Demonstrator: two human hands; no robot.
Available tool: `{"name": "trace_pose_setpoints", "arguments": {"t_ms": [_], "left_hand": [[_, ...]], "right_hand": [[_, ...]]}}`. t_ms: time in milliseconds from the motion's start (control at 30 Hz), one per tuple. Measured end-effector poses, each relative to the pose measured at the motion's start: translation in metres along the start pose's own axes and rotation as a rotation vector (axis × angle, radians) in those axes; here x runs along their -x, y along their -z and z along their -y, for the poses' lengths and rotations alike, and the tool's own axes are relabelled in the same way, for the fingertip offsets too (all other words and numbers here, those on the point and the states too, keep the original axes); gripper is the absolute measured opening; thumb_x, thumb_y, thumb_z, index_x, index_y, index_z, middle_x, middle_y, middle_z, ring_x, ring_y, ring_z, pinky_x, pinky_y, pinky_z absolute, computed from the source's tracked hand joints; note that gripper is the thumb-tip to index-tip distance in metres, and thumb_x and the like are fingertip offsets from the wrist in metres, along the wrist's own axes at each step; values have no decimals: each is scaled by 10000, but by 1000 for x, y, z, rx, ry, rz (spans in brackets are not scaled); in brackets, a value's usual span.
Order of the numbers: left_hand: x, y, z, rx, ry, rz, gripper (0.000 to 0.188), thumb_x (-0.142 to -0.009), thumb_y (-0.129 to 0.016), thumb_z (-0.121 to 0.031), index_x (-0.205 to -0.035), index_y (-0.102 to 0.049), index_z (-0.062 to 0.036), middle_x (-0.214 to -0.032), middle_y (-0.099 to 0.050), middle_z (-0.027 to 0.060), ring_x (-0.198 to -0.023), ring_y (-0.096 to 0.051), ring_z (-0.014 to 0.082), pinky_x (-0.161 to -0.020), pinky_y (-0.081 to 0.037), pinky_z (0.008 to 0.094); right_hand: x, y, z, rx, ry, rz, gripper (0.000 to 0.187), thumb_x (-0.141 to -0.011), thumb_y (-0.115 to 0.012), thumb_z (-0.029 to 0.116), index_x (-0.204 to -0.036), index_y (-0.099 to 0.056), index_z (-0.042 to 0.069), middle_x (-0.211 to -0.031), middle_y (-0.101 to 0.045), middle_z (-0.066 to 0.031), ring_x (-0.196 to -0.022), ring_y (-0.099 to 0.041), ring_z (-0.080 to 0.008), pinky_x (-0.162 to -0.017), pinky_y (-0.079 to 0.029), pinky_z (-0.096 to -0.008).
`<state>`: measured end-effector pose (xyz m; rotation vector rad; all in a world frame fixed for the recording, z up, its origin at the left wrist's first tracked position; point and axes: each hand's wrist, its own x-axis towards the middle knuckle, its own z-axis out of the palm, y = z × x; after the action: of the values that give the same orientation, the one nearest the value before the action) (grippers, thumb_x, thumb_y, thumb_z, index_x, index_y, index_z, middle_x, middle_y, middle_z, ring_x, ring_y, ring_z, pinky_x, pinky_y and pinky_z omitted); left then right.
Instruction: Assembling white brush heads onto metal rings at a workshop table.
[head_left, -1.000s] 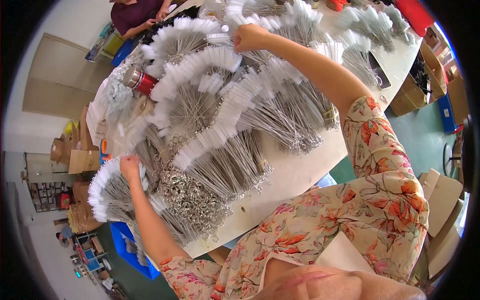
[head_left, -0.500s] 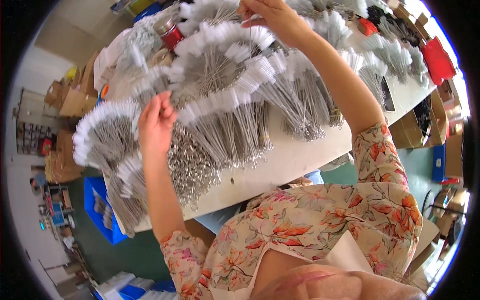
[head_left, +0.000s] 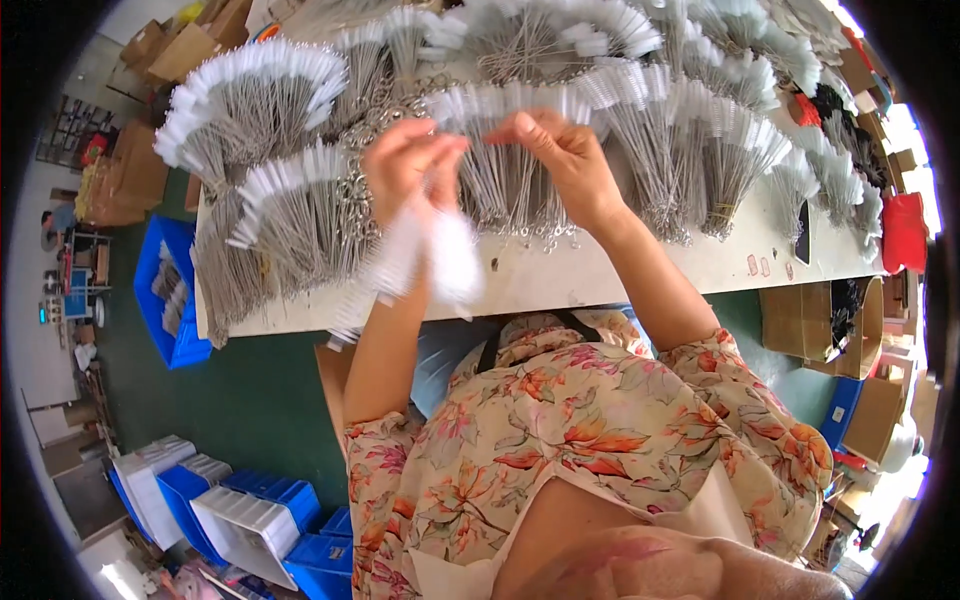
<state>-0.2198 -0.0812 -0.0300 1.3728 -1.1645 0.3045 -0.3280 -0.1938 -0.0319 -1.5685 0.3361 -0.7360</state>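
Observation:
My left hand [head_left: 412, 172] is closed around several thin wire brushes [head_left: 452, 258]. Their white bristle heads hang toward me, blurred by motion. Just to its right, my right hand [head_left: 565, 165] has its thumb and fingers drawn together, pointing at the left fingertips; what they hold, if anything, is too small to make out. Behind both hands lie bundles of similar wire brushes [head_left: 490, 180], white heads away from me and looped wire ends toward me. A heap of small metal rings [head_left: 352, 165] shows beside my left hand, partly hidden by it.
More brush bundles [head_left: 255, 100] spread over the white table [head_left: 560, 275], whose front edge runs before my body. A blue bin [head_left: 170, 300] stands off the left end, with stacked blue and white bins [head_left: 250, 515] on the floor. Cardboard boxes [head_left: 820, 315] stand at right.
Both hands have come together over the near side of the table, the right one drawn back from the far bundles. Brushes now hang from my left hand. My view has shifted.

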Motion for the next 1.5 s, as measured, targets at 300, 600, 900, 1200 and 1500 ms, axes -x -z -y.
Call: {"name": "trace_pose_setpoints", "arguments": {"t_ms": [300, 600, 900, 1200, 1500], "left_hand": [[43, 24, 8, -175, -350, 250, 375, -721, -671, 4, -1081, -579, -41, -1104, -467, 147, -1056, -482, 277, -802, -473, 320], [58, 36, -6, 756, 455, 586, 728, -699, -749, -222, -1293, -360, -62, -1273, -409, 133, -1095, -479, 208, -863, -428, 329], [40, 42, 28, 229, 56, 651, 191, -743, -684, -146, -893, -595, -70, -903, -580, 75, -847, -555, 230, -749, -446, 333], [-2, 30, 133, -385, -62, 727, 117, -786, -622, -113, -880, -624, -43, -913, -583, 81, -851, -560, 270, -744, -450, 339], [8, 22, 37, 265, 491, 230, 83, -899, -513, -84, -921, -539, -8, -708, -576, 33, -517, -459, 42, -462, -364, 170]], "right_hand": [[19, 1, -13, -1091, -388, 198, 161, -935, -440, 171, -911, -543, 49, -825, -561, -8, -652, -497, -77, -629, -439, -223], [52, -27, 14, 293, -104, 558, 132, -869, -524, 118, -887, -599, 11, -737, -600, -46, -678, -563, -103, -600, -450, -260], [70, 16, 5, 366, -319, 461, 142, -846, -576, 178, -821, -611, 43, -705, -586, -39, -593, -547, -101, -525, -414, -275], [101, 30, -35, 1049, -74, 460, 62, -753, -588, 73, -788, -620, 32, -747, -623, -79, -674, -608, -234, -573, -470, -339], [31, -8, 3, 202, -129, 132, 161, -851, -586, 163, -880, -643, 15, -776, -580, -48, -572, -484, -83, -517, -412, -235]]}}
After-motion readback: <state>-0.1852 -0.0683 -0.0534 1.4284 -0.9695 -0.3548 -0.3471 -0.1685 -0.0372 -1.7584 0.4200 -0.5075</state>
